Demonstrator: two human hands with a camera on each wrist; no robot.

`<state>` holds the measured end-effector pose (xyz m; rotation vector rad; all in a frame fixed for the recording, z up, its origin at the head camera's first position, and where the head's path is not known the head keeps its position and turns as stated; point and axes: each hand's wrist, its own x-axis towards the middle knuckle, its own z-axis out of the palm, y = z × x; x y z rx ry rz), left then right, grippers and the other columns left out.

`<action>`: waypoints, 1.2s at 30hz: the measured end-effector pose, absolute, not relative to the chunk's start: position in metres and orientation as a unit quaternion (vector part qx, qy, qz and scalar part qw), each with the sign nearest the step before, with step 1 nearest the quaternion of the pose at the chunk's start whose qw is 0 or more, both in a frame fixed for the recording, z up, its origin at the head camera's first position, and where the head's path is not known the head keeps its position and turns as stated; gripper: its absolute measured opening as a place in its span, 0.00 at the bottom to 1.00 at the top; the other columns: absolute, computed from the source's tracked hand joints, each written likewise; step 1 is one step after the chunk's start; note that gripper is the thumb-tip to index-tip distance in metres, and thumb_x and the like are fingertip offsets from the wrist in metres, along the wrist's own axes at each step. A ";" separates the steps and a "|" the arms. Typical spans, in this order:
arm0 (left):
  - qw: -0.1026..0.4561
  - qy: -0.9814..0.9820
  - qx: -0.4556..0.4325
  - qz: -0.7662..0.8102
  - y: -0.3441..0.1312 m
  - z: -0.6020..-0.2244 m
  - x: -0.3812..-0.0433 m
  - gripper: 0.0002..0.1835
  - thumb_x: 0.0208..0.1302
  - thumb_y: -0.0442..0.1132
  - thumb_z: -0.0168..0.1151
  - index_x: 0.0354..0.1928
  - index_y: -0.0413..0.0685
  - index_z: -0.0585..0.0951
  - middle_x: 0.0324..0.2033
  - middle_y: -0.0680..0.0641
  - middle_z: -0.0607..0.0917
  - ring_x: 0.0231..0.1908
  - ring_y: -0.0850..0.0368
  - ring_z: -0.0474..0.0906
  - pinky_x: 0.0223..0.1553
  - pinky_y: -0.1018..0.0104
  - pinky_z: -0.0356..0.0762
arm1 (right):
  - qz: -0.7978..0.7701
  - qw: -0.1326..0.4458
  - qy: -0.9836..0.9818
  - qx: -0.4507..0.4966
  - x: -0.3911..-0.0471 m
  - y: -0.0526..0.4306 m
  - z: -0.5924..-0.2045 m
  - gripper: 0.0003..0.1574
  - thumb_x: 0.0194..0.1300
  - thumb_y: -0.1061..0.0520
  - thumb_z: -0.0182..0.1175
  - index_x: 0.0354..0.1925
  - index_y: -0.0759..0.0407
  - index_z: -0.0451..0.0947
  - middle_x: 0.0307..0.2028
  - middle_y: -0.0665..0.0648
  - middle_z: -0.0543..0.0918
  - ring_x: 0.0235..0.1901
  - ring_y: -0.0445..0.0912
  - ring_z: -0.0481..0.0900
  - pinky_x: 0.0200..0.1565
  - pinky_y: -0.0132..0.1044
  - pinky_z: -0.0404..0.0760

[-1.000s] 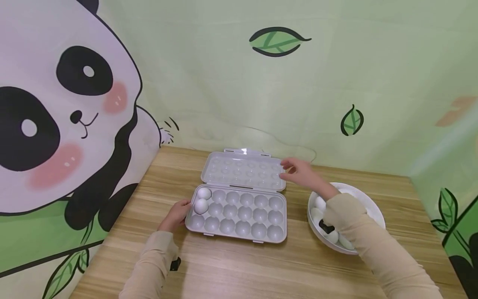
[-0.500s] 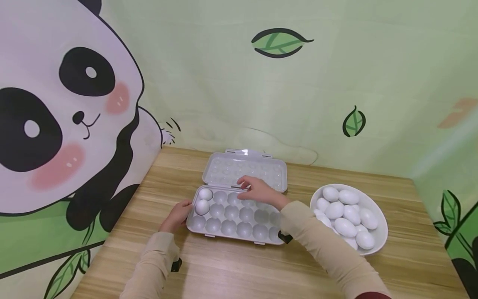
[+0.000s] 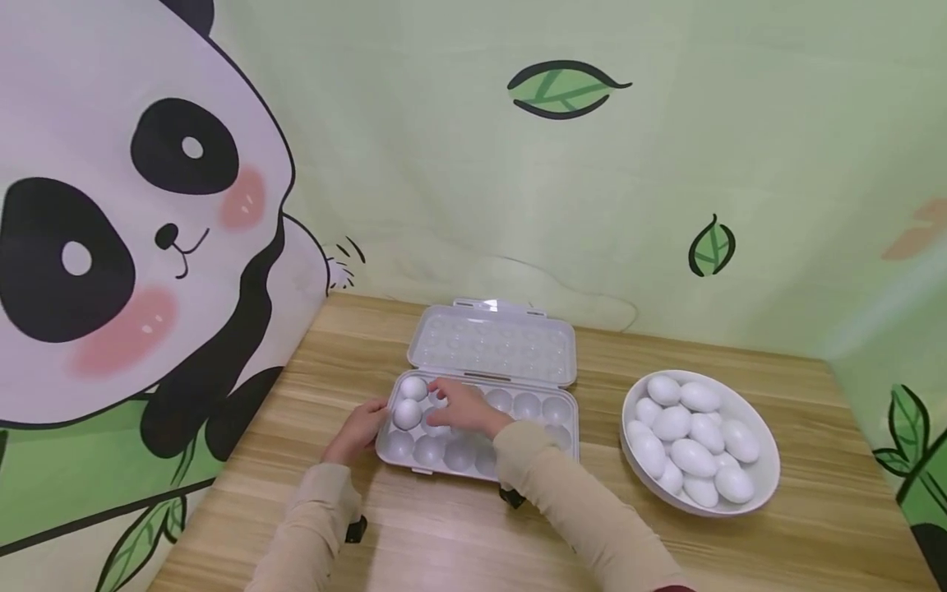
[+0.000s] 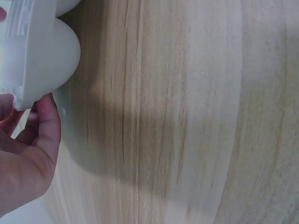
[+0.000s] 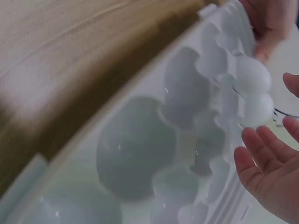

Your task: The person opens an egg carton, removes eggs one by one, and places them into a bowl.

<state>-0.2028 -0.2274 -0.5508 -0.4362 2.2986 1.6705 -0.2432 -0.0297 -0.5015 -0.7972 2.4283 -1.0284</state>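
A light grey plastic egg box (image 3: 477, 456) lies with its lid (image 3: 491, 345) folded back behind it. Two white eggs stand in its left column, a back egg (image 3: 413, 388) and a middle egg (image 3: 406, 414). My left hand (image 3: 358, 429) grips the left end, thumb at the rim and curled fingers below it in the left wrist view. Over the cups just right of the eggs is my right hand (image 3: 466, 407). Its fingers (image 5: 266, 149) are spread and loosely bent in the right wrist view, with nothing between them, close beside the two eggs.
To the right of the egg box stands a white bowl (image 3: 769, 469) heaped with several white eggs (image 3: 694, 457). The wooden table (image 3: 444, 543) meets a green printed cloth wall (image 3: 414, 164) at the back.
My right hand has come from beside the lid's right end, leftward across the cups to the two eggs, uncovering the bowl. My left hand keeps its grip on the egg box.
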 end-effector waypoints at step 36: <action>0.122 0.794 -0.151 0.576 -0.220 -0.527 -0.195 0.16 0.61 0.32 0.41 0.47 0.30 0.70 0.33 0.41 0.77 0.30 0.55 0.74 0.27 0.66 0.74 | -0.064 0.069 0.924 -0.372 -0.211 -0.078 -0.528 0.27 0.49 0.57 0.58 0.50 0.39 0.70 0.47 0.61 0.69 0.36 0.51 0.74 0.25 0.38 0.73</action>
